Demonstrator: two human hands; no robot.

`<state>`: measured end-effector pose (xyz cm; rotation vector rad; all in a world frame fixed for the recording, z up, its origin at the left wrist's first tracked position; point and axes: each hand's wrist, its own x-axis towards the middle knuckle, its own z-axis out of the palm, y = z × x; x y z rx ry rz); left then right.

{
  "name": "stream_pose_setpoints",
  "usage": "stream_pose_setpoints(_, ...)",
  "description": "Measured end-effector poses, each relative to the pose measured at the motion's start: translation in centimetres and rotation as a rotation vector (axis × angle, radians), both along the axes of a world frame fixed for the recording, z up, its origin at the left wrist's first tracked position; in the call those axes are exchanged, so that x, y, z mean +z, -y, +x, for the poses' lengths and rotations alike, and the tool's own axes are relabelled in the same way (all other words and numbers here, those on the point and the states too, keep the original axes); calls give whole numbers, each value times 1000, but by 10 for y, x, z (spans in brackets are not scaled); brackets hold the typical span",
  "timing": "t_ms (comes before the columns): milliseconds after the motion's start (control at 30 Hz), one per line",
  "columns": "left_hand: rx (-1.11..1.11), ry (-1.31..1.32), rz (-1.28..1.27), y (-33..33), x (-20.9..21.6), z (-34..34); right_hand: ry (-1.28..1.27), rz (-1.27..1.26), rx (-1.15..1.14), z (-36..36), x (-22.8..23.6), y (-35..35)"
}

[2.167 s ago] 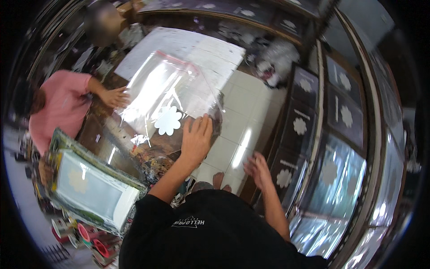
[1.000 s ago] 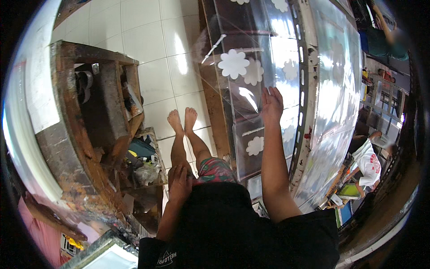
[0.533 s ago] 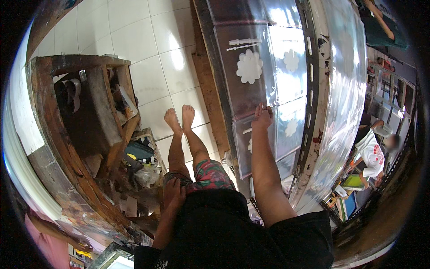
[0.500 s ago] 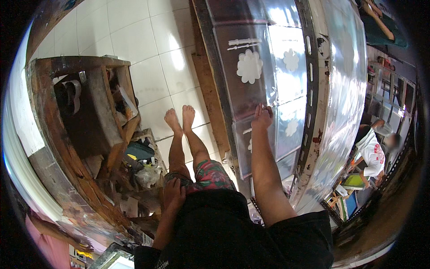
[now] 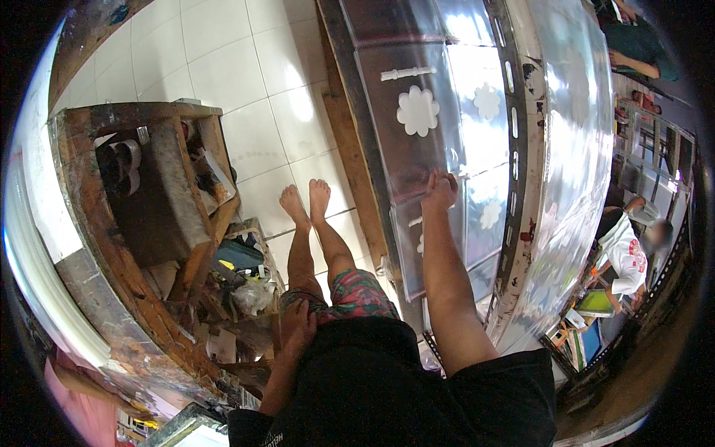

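Observation:
Beside me on the right, a long table carries glossy clear plastic film (image 5: 413, 160) with white scalloped flower shapes (image 5: 418, 112) and a white bar-like shape (image 5: 407, 74). My right hand (image 5: 439, 189) is over the film, close to a crosswise seam. Its fingers are curled together; whatever they may pinch is too small to make out. Flat on my thigh, over patterned shorts (image 5: 356, 298), rests my left hand (image 5: 299, 328), fingers stretched out and holding nothing.
A slotted dark metal rail (image 5: 514, 127) runs along the table's far side, with more shiny film (image 5: 570, 149) beyond. Left stands a worn wooden shelf unit (image 5: 112, 246) with clutter. Co-workers appear at right, one in a white shirt (image 5: 624, 253). A pink cloth (image 5: 82, 395) shows lower left.
My right fingers have curled in from a stretched reach. The bar shape, which looked doubled, now looks single. My left hand stays on my thigh; the view has shifted slightly.

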<state>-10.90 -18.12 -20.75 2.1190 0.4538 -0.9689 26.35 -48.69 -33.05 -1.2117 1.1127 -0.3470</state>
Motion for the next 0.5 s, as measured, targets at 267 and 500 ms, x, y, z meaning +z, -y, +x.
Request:
stream_pose_setpoints(267, 71, 214, 1, 4, -13, -10, -425, -802, 313, -25, 19, -5)
stream_pose_setpoints(500, 11, 253, 90, 16, -64, -45, -416, -965, 945, -110, 48, -55)
